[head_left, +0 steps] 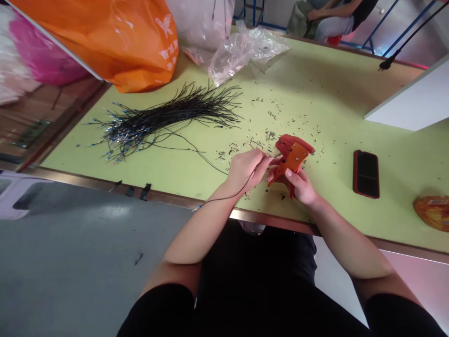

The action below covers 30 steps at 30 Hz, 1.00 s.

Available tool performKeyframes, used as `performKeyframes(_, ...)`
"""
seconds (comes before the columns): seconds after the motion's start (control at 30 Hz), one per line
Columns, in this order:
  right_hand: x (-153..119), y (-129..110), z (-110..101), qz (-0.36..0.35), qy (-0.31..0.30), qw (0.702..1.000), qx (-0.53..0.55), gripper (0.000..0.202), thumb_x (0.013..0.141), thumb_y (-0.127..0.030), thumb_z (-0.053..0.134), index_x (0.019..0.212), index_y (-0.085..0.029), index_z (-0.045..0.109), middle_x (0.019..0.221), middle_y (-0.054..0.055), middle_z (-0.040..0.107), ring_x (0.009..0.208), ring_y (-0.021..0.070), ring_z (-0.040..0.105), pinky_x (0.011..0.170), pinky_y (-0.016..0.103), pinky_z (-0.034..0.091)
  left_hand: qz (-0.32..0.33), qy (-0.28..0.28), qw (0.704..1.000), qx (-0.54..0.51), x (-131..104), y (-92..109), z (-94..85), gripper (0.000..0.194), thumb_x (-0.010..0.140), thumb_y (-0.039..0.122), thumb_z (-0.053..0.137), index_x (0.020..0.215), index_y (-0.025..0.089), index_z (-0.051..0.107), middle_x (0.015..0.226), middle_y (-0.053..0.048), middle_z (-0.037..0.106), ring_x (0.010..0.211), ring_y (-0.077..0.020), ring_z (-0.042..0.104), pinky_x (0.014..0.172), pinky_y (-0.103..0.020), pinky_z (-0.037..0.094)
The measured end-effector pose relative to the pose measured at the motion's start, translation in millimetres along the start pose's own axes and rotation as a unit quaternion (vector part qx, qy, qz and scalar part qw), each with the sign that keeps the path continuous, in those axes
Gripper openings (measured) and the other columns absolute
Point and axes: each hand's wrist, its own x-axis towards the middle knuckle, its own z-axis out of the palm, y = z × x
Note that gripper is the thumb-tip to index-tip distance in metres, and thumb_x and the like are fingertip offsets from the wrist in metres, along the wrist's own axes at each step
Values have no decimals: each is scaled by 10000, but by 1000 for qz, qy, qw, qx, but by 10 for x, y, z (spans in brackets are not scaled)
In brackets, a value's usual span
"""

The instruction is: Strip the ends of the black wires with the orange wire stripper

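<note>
My right hand (pixel 302 186) is wrapped round the handles of a red and orange wire stripper (pixel 296 152), its head tilted up above the table. My left hand (pixel 247 167) is closed in a pinch on a thin black wire (pixel 224 199), close beside the stripper's jaws. The wire's tail hangs across my left forearm and ends in a blue and metal tip. Whether the pinched end sits inside the jaws is hidden by my fingers. Left of my hands lies a bundle of black wires (pixel 168 112) with blue and metal ends at its left side.
Short black clippings (pixel 270 135) litter the yellow-green table (pixel 336 93). A phone (pixel 365 173) and an orange-yellow packet (pixel 433 211) lie right. An orange bag (pixel 140 42) and clear plastic bags (pixel 242 49) stand at the back. A white panel (pixel 410 98) juts in; a person (pixel 335 21) sits beyond.
</note>
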Motion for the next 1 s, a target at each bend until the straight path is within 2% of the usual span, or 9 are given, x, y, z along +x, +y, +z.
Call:
performKeyframes(0.13, 17, 86, -14, 11, -14, 1000, 20, 528, 995, -755, 652, 1055, -235, 719, 974, 86, 766, 988, 289, 759, 904, 465, 650, 31, -27, 999, -13, -1, 57, -3, 506, 1150, 405, 444, 690, 222, 544, 598, 1, 621, 535, -113, 487, 579, -282, 318)
performKeyframes(0.27, 12, 102, -11, 38, 10, 998, 40, 594, 937, -838, 653, 1071, -262, 706, 968, 95, 759, 1046, 327, 757, 872, 487, 664, 29, -63, 998, -7, -1, 90, -23, 512, 1147, 385, 442, 669, 226, 533, 596, -7, 625, 545, -123, 484, 605, -299, 328)
performKeyframes(0.43, 5, 59, 14, 51, 24, 997, 48, 622, 894, -868, 676, 1098, -280, 693, 937, 95, 760, 1052, 352, 768, 829, 503, 676, 50, -68, 996, 3, -8, 123, -39, 447, 1132, 321, 495, 696, 226, 528, 610, -1, 621, 541, -120, 492, 591, -313, 302)
performKeyframes(0.53, -2, 72, 33, 41, 21, 998, 40, 638, 892, -883, 665, 1092, -278, 688, 921, 83, 756, 1026, 343, 780, 809, 498, 687, 84, -56, 995, 14, -16, 133, -31, 431, 1132, 290, 511, 707, 224, 505, 613, 14, 622, 525, -104, 500, 558, -300, 296)
performKeyframes(0.7, -28, 148, 39, 3, 17, 999, 45, 646, 950, -878, 584, 1126, -263, 683, 837, 53, 738, 896, 321, 798, 722, 472, 698, 170, -3, 985, 23, -19, 135, 4, 368, 1101, 234, 591, 745, 225, 498, 606, 55, 603, 496, -90, 478, 526, -271, 336)
performKeyframes(0.8, -39, 168, 38, -17, 13, 999, 45, 654, 964, -882, 553, 1087, -256, 696, 783, 53, 724, 815, 316, 792, 658, 459, 688, 188, 8, 982, 14, -18, 138, 17, 301, 1078, 182, 600, 792, 225, 518, 629, 65, 635, 501, -80, 511, 527, -263, 365)
performKeyframes(1.0, -27, 135, 65, -37, 20, 998, 36, 643, 990, -867, 516, 1030, -254, 705, 754, 58, 715, 723, 299, 767, 606, 453, 665, 196, 8, 980, 13, -22, 150, 8, 284, 1076, 182, 598, 806, 227, 525, 634, 66, 644, 492, -76, 514, 516, -262, 364)
